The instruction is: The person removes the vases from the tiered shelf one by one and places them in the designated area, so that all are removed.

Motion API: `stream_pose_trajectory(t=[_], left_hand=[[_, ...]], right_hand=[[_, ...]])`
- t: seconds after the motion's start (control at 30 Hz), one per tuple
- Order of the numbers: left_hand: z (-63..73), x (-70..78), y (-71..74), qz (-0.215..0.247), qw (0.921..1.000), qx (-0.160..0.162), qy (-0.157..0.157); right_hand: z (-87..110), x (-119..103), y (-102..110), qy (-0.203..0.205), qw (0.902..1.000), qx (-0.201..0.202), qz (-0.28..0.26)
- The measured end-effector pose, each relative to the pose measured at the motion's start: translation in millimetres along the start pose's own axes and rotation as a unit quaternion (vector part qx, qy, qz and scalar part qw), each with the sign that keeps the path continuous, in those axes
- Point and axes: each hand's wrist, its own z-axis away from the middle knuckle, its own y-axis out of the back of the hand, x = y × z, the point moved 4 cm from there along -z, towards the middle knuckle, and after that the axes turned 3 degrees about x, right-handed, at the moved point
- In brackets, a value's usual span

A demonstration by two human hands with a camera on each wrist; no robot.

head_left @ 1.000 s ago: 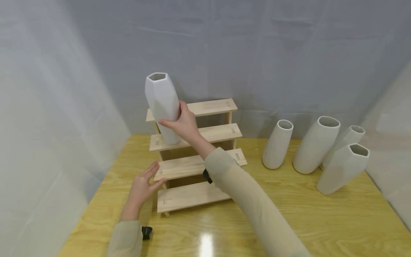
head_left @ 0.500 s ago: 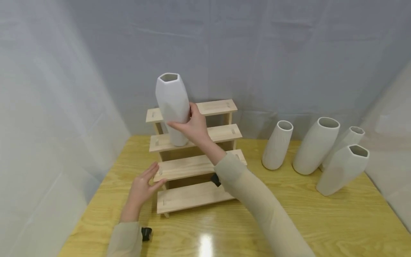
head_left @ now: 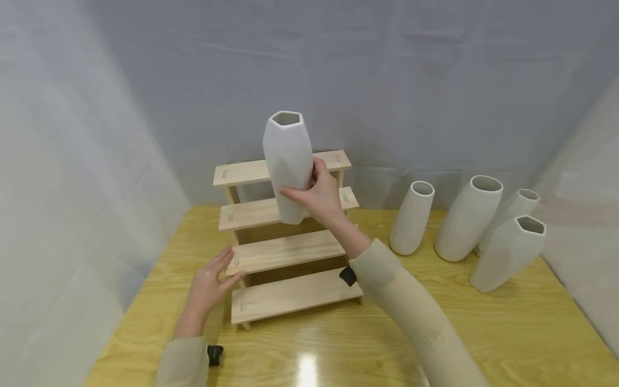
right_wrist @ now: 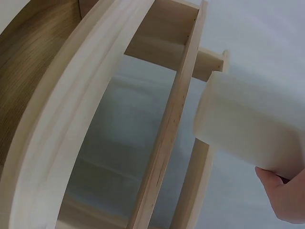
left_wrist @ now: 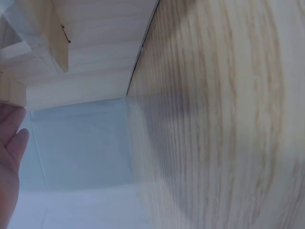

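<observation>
In the head view my right hand (head_left: 320, 196) grips a white faceted vase (head_left: 288, 156) around its lower half, thumb in front. The vase is upright with a slight tilt, in front of the upper tiers of a stepped wooden shelf (head_left: 285, 251). In the right wrist view the base of the faceted vase (right_wrist: 248, 119) shows apart from the shelf boards (right_wrist: 162, 143). My left hand (head_left: 205, 285) touches the left end of the third board down, its fingers extended. Part of the left hand (left_wrist: 8, 152) appears at the edge of the left wrist view, against the wood.
On the right of the wooden table (head_left: 416, 317) stand several white vases: a slim one (head_left: 411, 220), a wide one (head_left: 466, 220), a narrow one (head_left: 519, 207) partly hidden, and a faceted one (head_left: 508, 255). A grey cloth (head_left: 435, 97) hangs behind.
My right hand has carried the faceted vase to the right along the shelf, from its left end to about the middle. The left hand stays at the shelf's left side.
</observation>
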Motion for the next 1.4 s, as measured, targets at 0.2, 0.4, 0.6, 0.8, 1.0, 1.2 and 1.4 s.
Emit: stream_pose_trajectory(t=[0.2, 0.4, 0.6, 0.8, 1.0, 1.2, 1.4], left_hand=[[-0.2, -1.5, 0.8, -0.001, 1.0, -0.006, 0.004], [-0.5, -0.9, 0.4, -0.001, 0.9999, -0.01, 0.007], [-0.8, 0.6, 1.2, 0.0, 1.0, -0.008, 0.006], [-1.4, 1.5, 1.5, -0.001, 1.0, -0.004, 0.002], [-1.3, 0.8, 1.5, -0.003, 1.0, 0.0, 0.0], [-0.9, 2.7, 1.4, -0.001, 1.0, 0.003, -0.003], [0.1, 1.1, 0.9, 0.003, 1.0, 0.0, 0.003]], right_hand=[[7.8, 3, 18, 0.002, 0.9997, 0.024, 0.005], [13.4, 8, 34, 0.0, 0.9991, 0.043, -0.005], [18.6, 11, 49, 0.0, 0.9985, 0.053, -0.011], [26.6, 16, 63, -0.011, 0.9978, 0.066, -0.002], [35.4, 22, 76, -0.011, 0.9966, 0.082, 0.007], [44.1, 28, 92, 0.008, 0.9943, 0.106, 0.008], [52.5, 37, 107, 0.013, 0.9928, 0.118, 0.014]])
